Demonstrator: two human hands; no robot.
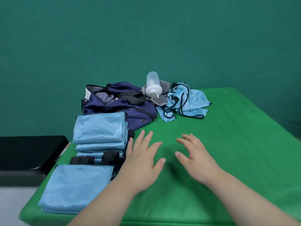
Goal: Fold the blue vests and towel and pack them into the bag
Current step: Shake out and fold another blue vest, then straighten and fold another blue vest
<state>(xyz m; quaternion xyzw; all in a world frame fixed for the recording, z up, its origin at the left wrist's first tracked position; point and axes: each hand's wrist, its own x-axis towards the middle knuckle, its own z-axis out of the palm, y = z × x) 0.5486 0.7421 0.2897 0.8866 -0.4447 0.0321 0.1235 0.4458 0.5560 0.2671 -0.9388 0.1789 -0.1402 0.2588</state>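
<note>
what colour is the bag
Dark navy blue bag with black straps, seen in the head view.

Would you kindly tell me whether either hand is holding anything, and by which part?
Nothing is held: the left hand and right hand are both open, fingers spread, over the green table cover.

You are working in what looks like a staged recording set rather than a home. The surface (211, 144) in front of you is draped all over in bright green cloth. A plain teal backdrop (146, 38) fills the whole wall behind it. A low black bench (29, 150) stands on pale floor (11, 201) at your left.
</note>
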